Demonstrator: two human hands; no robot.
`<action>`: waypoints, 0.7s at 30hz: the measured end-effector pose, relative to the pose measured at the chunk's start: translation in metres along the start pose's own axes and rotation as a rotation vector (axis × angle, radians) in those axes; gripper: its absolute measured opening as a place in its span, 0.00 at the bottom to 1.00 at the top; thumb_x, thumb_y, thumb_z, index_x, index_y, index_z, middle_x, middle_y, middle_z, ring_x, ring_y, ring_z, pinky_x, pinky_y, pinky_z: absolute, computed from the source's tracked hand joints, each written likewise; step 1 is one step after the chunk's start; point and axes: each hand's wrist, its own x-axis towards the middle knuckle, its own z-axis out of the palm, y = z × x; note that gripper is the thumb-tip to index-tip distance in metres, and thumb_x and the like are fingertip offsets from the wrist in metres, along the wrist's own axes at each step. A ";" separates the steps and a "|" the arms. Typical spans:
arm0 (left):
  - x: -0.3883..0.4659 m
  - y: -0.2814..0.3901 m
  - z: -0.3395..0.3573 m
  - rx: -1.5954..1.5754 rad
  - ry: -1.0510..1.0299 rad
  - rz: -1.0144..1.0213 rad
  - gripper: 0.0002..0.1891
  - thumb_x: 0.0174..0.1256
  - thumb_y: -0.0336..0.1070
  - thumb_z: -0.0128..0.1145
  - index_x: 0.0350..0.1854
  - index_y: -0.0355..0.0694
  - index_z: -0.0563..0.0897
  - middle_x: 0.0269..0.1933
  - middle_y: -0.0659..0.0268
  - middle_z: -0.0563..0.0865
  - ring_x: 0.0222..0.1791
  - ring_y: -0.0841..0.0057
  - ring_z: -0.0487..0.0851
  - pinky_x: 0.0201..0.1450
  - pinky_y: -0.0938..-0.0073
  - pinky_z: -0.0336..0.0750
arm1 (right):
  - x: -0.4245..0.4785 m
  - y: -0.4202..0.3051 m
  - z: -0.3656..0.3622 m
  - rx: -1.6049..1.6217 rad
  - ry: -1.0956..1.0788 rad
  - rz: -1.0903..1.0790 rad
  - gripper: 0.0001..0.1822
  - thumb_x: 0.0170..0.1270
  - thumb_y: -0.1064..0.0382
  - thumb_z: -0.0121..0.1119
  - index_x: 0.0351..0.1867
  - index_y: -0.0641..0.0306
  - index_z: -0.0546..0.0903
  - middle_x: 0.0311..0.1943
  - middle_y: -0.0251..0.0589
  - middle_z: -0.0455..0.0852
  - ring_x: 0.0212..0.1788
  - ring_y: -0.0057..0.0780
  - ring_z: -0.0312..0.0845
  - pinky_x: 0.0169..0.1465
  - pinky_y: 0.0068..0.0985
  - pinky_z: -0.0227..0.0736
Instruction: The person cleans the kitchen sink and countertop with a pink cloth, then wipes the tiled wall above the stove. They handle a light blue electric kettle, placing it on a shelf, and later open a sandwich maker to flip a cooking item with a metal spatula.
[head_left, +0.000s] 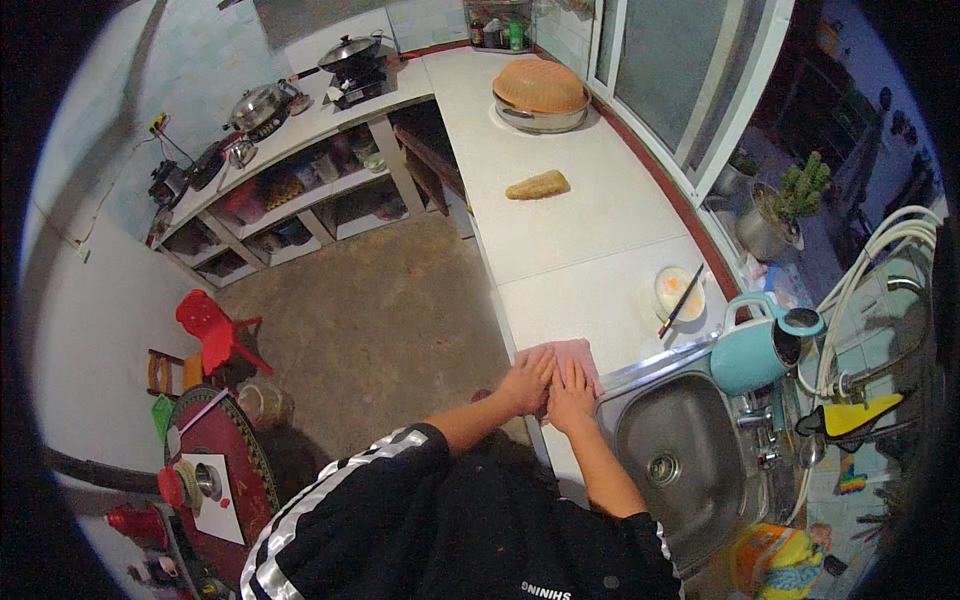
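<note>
On the white countertop (585, 240), near the sink's left corner, lies a folded pink cloth (576, 352). My left hand (529, 381) rests palm down on its left part, fingers stretched out. Beside it, my right hand (571, 396) is also spread flat on the cloth, close to the left one. Both hands press from above and neither is closed around anything. A bowl (679, 295) with pale contents and orange bits stands to the right, dark chopsticks (682, 301) laid across it. Farther up the counter lies a tan, rough, tapered piece like a dried loofah (538, 185).
A steel sink (679, 465) adjoins the counter on the right, with a light-blue kettle (754, 349) by its far corner. An orange basket (541, 86) covers a steel pan (544, 118). A lidded wok (351, 54) stands farther back. A red chair (206, 326) is at left.
</note>
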 end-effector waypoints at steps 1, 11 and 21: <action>0.003 -0.002 -0.001 -0.023 -0.014 -0.010 0.37 0.61 0.48 0.48 0.69 0.30 0.58 0.73 0.50 0.55 0.73 0.58 0.52 0.72 0.55 0.47 | 0.004 0.001 -0.004 0.003 -0.012 -0.006 0.35 0.62 0.54 0.51 0.71 0.57 0.57 0.73 0.48 0.48 0.74 0.46 0.41 0.71 0.50 0.42; 0.046 -0.063 -0.006 -0.048 0.017 -0.020 0.40 0.58 0.51 0.50 0.69 0.30 0.59 0.73 0.49 0.56 0.73 0.58 0.52 0.71 0.53 0.47 | 0.070 -0.013 -0.047 0.022 -0.085 -0.008 0.38 0.59 0.55 0.56 0.71 0.58 0.57 0.73 0.50 0.48 0.74 0.47 0.39 0.69 0.52 0.44; 0.107 -0.147 -0.022 -0.071 -0.068 0.027 0.40 0.60 0.51 0.48 0.70 0.30 0.55 0.74 0.50 0.53 0.74 0.58 0.50 0.72 0.53 0.44 | 0.168 -0.018 -0.055 0.020 -0.062 0.017 0.39 0.59 0.56 0.56 0.71 0.58 0.56 0.72 0.53 0.48 0.74 0.50 0.41 0.69 0.53 0.45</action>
